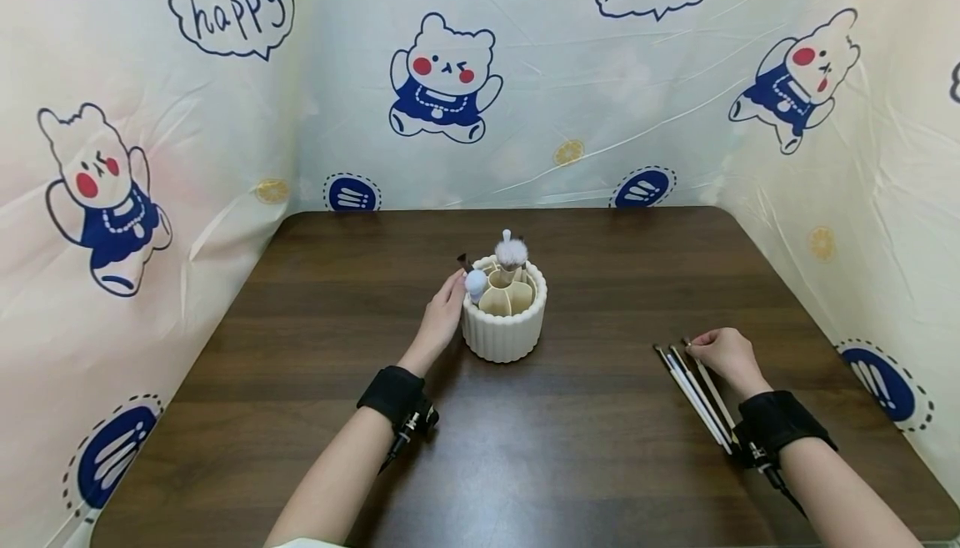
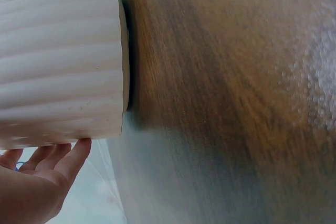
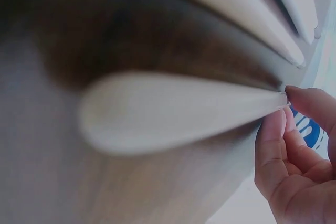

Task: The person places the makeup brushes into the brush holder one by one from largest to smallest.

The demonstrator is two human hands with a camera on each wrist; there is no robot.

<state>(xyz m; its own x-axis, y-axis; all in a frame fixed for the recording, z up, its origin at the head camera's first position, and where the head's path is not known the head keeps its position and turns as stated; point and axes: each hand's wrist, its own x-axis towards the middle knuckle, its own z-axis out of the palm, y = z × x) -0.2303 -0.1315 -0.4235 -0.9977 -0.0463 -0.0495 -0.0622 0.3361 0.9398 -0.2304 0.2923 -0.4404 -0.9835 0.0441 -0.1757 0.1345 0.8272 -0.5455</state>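
Note:
A cream fluted brush holder (image 1: 504, 331) stands upright on the table, with several makeup brushes in its compartments, among them a fluffy white-tipped brush (image 1: 512, 253). Against its left side rest the extended fingers of my left hand (image 1: 441, 314); the left wrist view shows those fingertips (image 2: 80, 148) on the ribbed wall. At the right, my right hand (image 1: 729, 358) pinches a slim makeup brush (image 3: 178, 111) near its head between thumb and fingers. The brush's pale handle points back toward my wrist. Beside it on the table lie other slim brushes (image 1: 688, 394), side by side.
The dark wooden table (image 1: 300, 448) has its far edge against a patterned curtain (image 1: 525, 98), which also rises along both sides. Black straps with small cameras and cables sit on my wrists, the right one (image 1: 783, 427) close to the brush handles.

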